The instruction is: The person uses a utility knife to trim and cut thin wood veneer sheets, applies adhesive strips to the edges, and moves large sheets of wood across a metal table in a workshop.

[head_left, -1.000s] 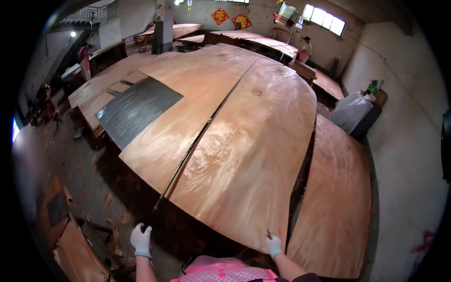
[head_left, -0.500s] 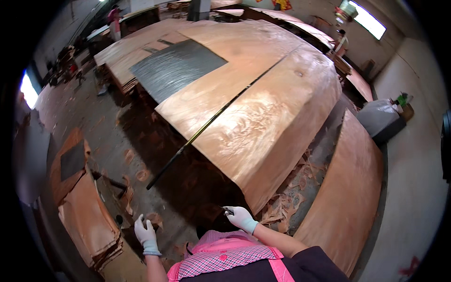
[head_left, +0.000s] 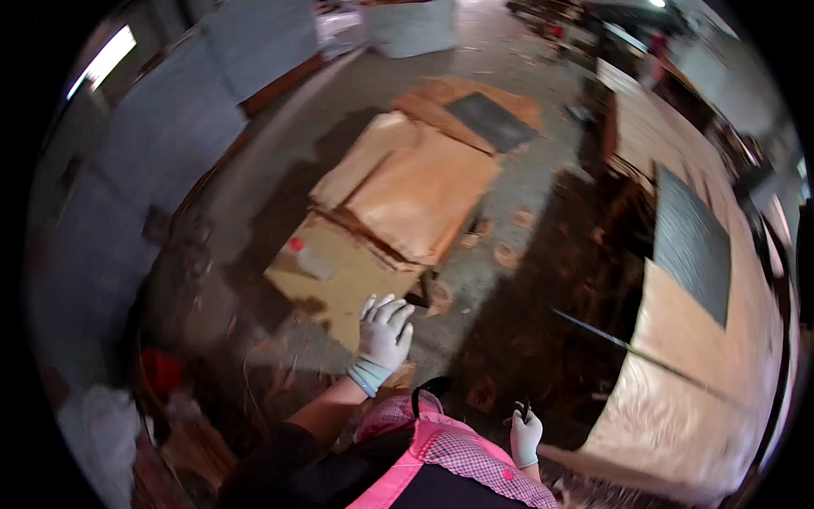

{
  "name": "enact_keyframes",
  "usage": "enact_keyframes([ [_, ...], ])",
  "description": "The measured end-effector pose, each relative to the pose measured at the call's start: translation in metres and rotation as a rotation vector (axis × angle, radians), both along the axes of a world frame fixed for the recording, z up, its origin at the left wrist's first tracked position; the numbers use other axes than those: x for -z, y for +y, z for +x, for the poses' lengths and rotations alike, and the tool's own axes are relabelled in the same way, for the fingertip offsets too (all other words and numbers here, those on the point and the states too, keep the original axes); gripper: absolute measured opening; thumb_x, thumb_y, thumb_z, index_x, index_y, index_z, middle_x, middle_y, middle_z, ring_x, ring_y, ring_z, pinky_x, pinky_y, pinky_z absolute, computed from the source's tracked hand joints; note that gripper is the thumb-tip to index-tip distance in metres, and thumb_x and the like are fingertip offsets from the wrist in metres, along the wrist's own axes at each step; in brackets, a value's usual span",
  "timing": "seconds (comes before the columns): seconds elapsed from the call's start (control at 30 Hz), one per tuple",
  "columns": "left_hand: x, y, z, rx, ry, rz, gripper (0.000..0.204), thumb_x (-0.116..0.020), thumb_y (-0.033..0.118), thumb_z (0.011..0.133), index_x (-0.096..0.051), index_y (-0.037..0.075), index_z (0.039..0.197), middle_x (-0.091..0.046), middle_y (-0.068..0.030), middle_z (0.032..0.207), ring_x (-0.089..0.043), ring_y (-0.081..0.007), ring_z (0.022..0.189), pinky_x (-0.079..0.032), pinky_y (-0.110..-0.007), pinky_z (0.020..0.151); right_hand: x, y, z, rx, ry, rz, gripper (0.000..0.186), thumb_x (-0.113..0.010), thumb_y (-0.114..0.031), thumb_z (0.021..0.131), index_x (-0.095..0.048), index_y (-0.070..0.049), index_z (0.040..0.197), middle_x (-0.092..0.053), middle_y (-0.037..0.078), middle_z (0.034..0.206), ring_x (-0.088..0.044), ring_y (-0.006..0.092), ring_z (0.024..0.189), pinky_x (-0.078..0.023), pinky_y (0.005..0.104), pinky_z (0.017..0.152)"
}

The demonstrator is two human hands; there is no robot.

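Note:
My left hand (head_left: 383, 339), in a white glove, is open with fingers spread, reaching over the lower edge of a yellow board (head_left: 331, 301). On that board lies a clear bottle with a red cap (head_left: 312, 261), beside stacked veneer sheets (head_left: 420, 199). My right hand (head_left: 526, 439), also gloved, is closed on a small dark tool at lower right, near the large veneer sheet (head_left: 632, 416). A long thin rod (head_left: 593, 332) crosses that sheet and sticks out past its near edge.
A dark square sheet (head_left: 483, 119) tops the far stack. A grey sheet (head_left: 691, 246) lies on the large right-hand stack. Pale partitions (head_left: 153, 136) run along the left. A red container (head_left: 159, 371) and white sacking (head_left: 97, 433) sit at lower left. A person (head_left: 657, 55) stands far back.
My view has swung left from the large veneer sheet to the smaller stack. My left hand, on the long rod a second ago, has let go and now reaches forward over the yellow board.

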State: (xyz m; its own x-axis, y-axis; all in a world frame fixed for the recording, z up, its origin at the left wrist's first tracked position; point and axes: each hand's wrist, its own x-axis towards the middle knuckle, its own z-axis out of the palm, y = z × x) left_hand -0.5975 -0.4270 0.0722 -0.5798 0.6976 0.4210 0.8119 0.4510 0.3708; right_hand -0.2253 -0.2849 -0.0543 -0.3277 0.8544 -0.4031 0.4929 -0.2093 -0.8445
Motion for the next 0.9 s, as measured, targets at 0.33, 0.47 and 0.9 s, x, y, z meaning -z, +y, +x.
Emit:
enact_keyframes([
  [0.33, 0.025, -0.089, -0.153, -0.833, -0.2, 0.369, 0.103, -0.083, 0.035, 0.081, -0.022, -0.001, 0.156, -0.035, -0.0296, 0.155, -0.038, -0.0458, 0.142, -0.033, -0.048, 0.118, -0.03, 0.024, -0.101, -0.47, -0.124, 0.322, 0.022, -0.064, -0.019, 0.095, -0.074, -0.001, 0.102, -0.072, 0.019, 0.082, -0.071, 0.0234, 0.072, -0.052, 0.0344, 0.066],
  [0.47, 0.075, -0.07, -0.25, -0.82, -0.399, 0.476, 0.118, -0.087, 0.043, 0.076, -0.016, -0.003, 0.158, -0.036, -0.0291, 0.156, -0.036, -0.04, 0.145, -0.033, -0.042, 0.12, -0.043, 0.024, -0.109, -0.479, -0.121, 0.311, 0.025, -0.065, -0.02, 0.095, -0.074, -0.002, 0.109, -0.074, 0.02, 0.089, -0.074, 0.0263, 0.08, -0.054, 0.0323, 0.071],
  [0.9, 0.102, -0.014, -0.158, -0.221, -0.771, 0.348, 0.018, -0.076, 0.018, 0.092, -0.073, 0.001, 0.1, -0.075, -0.0051, 0.096, -0.068, -0.0142, 0.088, -0.055, -0.032, 0.083, -0.068, -0.006, -0.039, -0.206, 0.02, 0.233, 0.037, -0.055, -0.004, 0.1, -0.064, -0.009, 0.135, -0.072, 0.008, 0.11, -0.065, 0.0142, 0.099, -0.049, 0.0249, 0.088],
])
